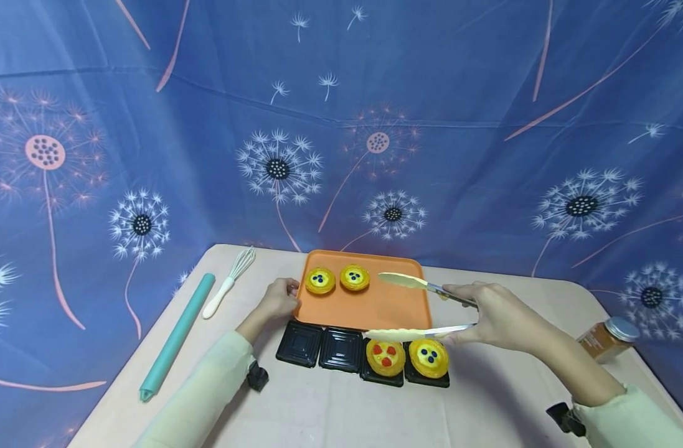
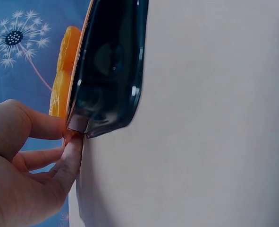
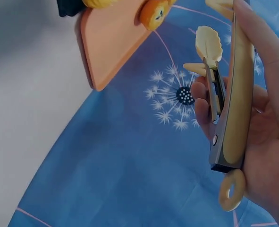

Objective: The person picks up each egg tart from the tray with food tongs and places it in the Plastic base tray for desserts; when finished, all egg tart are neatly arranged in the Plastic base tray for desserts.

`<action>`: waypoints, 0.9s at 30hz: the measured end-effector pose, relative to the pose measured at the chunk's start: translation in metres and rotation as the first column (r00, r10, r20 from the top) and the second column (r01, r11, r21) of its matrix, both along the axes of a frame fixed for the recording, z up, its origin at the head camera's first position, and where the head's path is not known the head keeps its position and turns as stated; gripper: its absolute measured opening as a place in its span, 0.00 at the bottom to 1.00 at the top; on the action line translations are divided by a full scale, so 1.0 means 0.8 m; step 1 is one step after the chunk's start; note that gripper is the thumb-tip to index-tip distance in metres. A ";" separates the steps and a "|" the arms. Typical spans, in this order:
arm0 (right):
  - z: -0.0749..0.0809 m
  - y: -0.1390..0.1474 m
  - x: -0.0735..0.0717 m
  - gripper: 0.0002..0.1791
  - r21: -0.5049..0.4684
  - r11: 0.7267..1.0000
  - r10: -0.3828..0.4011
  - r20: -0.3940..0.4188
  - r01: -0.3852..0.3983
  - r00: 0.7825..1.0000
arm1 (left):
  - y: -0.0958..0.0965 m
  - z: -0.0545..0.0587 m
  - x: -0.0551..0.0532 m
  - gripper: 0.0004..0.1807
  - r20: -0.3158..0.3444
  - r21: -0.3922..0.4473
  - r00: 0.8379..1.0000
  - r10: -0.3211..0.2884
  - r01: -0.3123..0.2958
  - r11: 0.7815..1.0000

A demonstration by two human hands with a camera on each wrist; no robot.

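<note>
My left hand [image 1: 278,299] grips the left edge of an orange tray [image 1: 341,314], thumb and fingers pinching it near the corner. Two blueberry-topped egg tarts [image 1: 320,280] sit on the tray's left half. In my right hand [image 1: 495,316] is a pair of tongs [image 3: 236,94] with cream-coloured tips, its arms spread wide. One tip is over the tray's right half, the other over the near edge. In front of the tray, a strawberry-topped tart [image 1: 385,358] and a blueberry-topped tart [image 1: 429,358] sit on square black plastic trays, beside two more black plastic trays [image 1: 341,350].
A white-handled whisk [image 1: 229,283] and a teal roll [image 1: 178,336] lie at the table's left. At the right edge stands a jar [image 1: 607,340] with a silver lid. A blue dandelion-print cloth [image 1: 341,155] hangs behind the table.
</note>
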State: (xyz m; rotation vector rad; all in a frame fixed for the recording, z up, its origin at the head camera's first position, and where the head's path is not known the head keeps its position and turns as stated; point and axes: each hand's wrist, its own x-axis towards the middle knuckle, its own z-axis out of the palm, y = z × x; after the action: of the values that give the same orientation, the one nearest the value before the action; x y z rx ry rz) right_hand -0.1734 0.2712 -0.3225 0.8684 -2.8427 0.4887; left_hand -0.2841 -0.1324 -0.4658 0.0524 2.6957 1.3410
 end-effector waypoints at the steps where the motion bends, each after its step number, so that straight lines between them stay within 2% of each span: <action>1: 0.002 0.000 -0.005 0.51 -0.008 1.000 -0.001 0.002 0.001 1.000 | 0.000 0.000 0.000 0.26 0.000 0.003 1.000 0.001 -0.001 1.000; 4: 0.004 -0.003 -0.022 0.52 -0.012 0.999 -0.031 0.026 0.031 0.999 | 0.000 0.000 0.000 0.27 -0.006 0.007 1.000 0.002 -0.001 1.000; 7: -0.002 -0.008 -0.042 0.53 -0.006 0.997 -0.081 0.071 0.082 0.994 | 0.000 0.000 0.000 0.27 -0.010 0.007 1.000 0.002 -0.002 1.000; 13: -0.031 -0.020 -0.088 0.53 -0.014 0.993 -0.114 0.102 0.116 0.988 | -0.002 -0.002 0.000 0.28 0.003 0.009 1.000 0.006 -0.006 1.000; 17: -0.052 -0.033 -0.113 0.53 -0.009 0.991 -0.129 0.139 0.131 0.982 | -0.005 -0.001 0.000 0.28 0.004 0.010 1.000 0.008 -0.009 1.000; 22: -0.075 -0.049 -0.129 0.54 0.008 0.991 -0.133 0.189 0.134 0.973 | -0.006 0.000 0.000 0.27 -0.003 0.004 1.000 0.000 0.000 1.000; 27: -0.084 -0.060 -0.133 0.53 0.024 0.988 -0.157 0.208 0.155 0.966 | -0.004 0.001 0.000 0.27 -0.010 0.016 1.000 -0.014 0.014 1.000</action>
State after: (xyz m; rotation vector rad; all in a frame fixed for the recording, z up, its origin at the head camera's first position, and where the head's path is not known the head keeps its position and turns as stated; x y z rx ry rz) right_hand -0.2795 0.2233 -0.3897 0.6197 -3.0726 0.5810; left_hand -0.2838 -0.1357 -0.4653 0.0795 2.6877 1.3627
